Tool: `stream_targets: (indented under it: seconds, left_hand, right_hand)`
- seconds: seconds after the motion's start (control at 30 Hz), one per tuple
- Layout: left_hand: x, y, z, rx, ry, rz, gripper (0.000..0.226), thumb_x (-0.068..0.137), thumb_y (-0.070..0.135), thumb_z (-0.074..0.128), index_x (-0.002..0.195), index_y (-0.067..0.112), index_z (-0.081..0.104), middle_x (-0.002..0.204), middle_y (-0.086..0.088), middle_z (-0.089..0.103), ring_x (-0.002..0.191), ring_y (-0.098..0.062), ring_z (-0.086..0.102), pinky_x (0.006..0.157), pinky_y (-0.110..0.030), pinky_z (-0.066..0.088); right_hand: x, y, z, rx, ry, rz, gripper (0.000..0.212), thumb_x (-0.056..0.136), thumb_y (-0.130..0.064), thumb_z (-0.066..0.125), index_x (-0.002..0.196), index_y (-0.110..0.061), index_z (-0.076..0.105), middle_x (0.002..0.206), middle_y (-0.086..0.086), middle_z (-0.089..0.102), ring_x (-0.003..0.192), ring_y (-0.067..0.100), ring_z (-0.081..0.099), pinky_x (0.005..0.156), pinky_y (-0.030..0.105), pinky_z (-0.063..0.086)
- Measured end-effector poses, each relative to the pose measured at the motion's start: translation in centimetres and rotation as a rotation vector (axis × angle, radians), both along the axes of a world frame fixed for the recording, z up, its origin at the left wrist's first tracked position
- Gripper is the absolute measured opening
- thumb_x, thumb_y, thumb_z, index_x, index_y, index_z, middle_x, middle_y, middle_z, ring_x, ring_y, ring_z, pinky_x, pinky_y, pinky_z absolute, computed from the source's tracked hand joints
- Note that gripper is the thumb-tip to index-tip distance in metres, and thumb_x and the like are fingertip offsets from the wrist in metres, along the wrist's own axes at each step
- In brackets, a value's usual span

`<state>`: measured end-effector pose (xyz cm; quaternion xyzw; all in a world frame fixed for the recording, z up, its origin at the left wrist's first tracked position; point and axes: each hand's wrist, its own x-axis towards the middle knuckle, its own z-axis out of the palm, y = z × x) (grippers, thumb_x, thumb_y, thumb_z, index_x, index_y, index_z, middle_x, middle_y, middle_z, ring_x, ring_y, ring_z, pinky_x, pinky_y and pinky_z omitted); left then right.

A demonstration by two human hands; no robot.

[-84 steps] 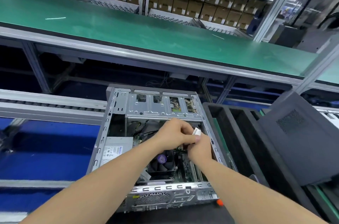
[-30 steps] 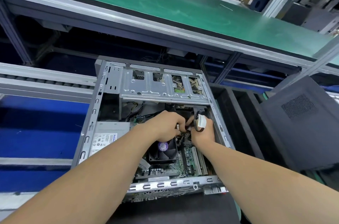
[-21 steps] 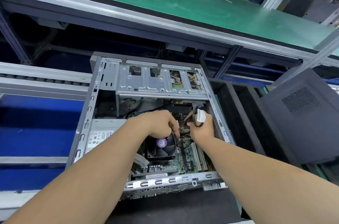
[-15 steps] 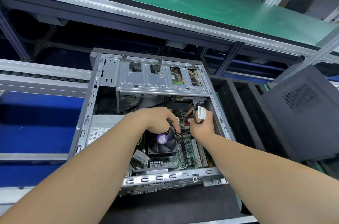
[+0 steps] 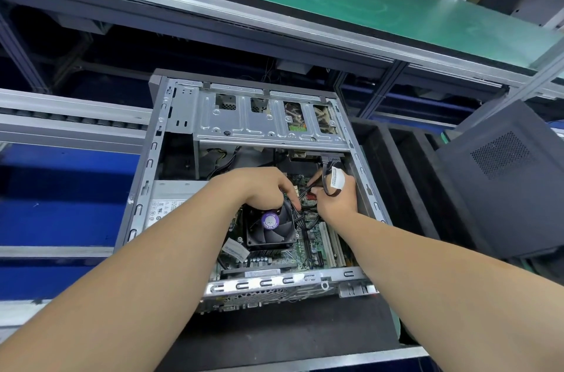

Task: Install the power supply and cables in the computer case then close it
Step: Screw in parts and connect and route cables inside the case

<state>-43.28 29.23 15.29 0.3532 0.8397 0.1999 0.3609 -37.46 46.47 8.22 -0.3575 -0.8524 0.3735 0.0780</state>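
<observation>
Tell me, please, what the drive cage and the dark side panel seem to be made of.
The drive cage looks like bare sheet steel: pale sheen, stamped ribs. The side panel seems painted metal, matte dark grey, punched vent grid; possibly plastic.

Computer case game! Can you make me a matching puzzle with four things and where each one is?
Things:
1. cooler fan
2. power supply
3. side panel
4. white tag

Places:
A. outside the case, to its right
B. inside, against the case's left wall
C. on a black cable at the right hand
D. just below the left hand

Pairs: 1-D, 2-B, 3-A, 4-C.
</observation>
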Motion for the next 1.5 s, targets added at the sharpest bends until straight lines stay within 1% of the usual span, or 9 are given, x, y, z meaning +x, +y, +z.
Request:
stream_targets:
  seconds: [0.2,0.43,0.57,0.73,0.97,1.13,1.3,1.4,1.5]
  left_hand:
    - [-0.1,0.1,0.0,-0.005,0.01,-0.013,0.059,0.086,-0.003,0.041,0.112,0.038,0.075,0.116,0.01,0.059,0.034,0.0,0.043,0.035,-0.014,0.029]
    - [-0.2,0.1,-0.4,0.005,0.012,0.006,0.058,0.086,-0.003,0.042,0.112,0.037,0.075,0.118,0.009,0.054,0.038,0.013,0.046,0.034,-0.009,0.028]
    - [-0.2,0.0,-0.6,0.007,0.017,0.01,0.058,0.086,-0.002,0.043,0.11,0.039,0.076,0.131,0.005,0.059,0.039,0.015,0.047,0.034,-0.009,0.029]
    - [-0.2,0.2,-0.8,0.005,0.014,0.013,0.058,0.086,-0.003,0.042,0.109,0.038,0.076,0.14,0.006,0.058,0.038,0.01,0.048,0.035,-0.011,0.03]
    - [-0.2,0.4,-0.9,0.002,0.021,0.012,0.058,0.085,-0.002,0.043,0.105,0.04,0.077,0.086,0.021,0.053,0.036,-0.001,0.043,0.038,-0.015,0.031]
    - [-0.1,0.3,-0.5,0.02,0.003,0.01,0.057,0.086,-0.004,0.043,0.11,0.034,0.077,0.085,0.022,0.058,0.035,0.006,0.045,0.035,-0.012,0.029]
    - [-0.1,0.2,-0.3,0.014,0.011,0.014,0.056,0.086,-0.003,0.044,0.109,0.036,0.077,0.071,0.023,0.047,0.034,0.003,0.044,0.036,-0.013,0.03]
    - [-0.1,0.2,-0.4,0.01,0.011,0.002,0.056,0.086,-0.002,0.044,0.109,0.038,0.077,0.077,0.025,0.05,0.035,0.001,0.044,0.037,-0.014,0.03]
    - [-0.1,0.1,-0.4,0.019,0.004,0.01,0.056,0.086,-0.003,0.044,0.108,0.036,0.077,0.081,0.025,0.05,0.035,0.005,0.046,0.036,-0.012,0.03]
  right_hand:
    - [0.0,0.0,0.0,0.025,-0.004,-0.004,0.017,0.094,0.008,0.065,0.107,-0.002,0.069,0.105,0.015,0.073,0.092,0.025,0.069,0.083,0.033,0.057]
    - [0.2,-0.1,0.0,0.047,0.0,0.001,0.021,0.088,0.005,0.073,0.088,-0.016,0.068,0.098,0.011,0.072,0.094,0.033,0.07,0.083,0.051,0.062]
    - [0.3,0.0,0.1,0.068,0.015,-0.017,0.045,0.087,0.011,0.068,0.064,-0.025,0.054,0.079,0.001,0.066,0.082,0.029,0.065,0.075,0.051,0.061]
    - [0.5,0.0,0.0,0.023,0.038,-0.037,0.044,0.09,0.013,0.056,0.066,-0.023,0.05,0.073,-0.005,0.066,0.088,0.034,0.074,0.071,0.046,0.057]
    - [0.6,-0.2,0.4,0.051,0.037,0.044,0.047,0.086,0.015,0.051,0.063,-0.026,0.058,0.078,0.005,0.071,0.077,0.027,0.066,0.063,0.039,0.051]
    - [0.6,-0.2,0.7,0.02,0.03,0.028,0.041,0.089,0.012,0.062,0.07,-0.024,0.057,0.079,0.002,0.069,0.086,0.029,0.071,0.068,0.041,0.056]
    - [0.9,-0.6,0.9,0.023,-0.021,0.009,0.021,0.09,-0.012,0.074,0.103,-0.009,0.057,0.117,0.02,0.064,0.101,0.032,0.067,0.087,0.045,0.059]
    - [1.3,-0.8,1.2,0.001,0.041,0.017,0.02,0.088,-0.015,0.074,0.098,-0.007,0.059,0.11,0.019,0.065,0.081,0.027,0.06,0.068,0.034,0.053]
    - [1.4,-0.7,1.4,-0.053,0.051,-0.04,0.041,0.087,-0.017,0.082,0.082,-0.026,0.042,0.104,0.014,0.063,0.086,0.026,0.06,0.07,0.033,0.051]
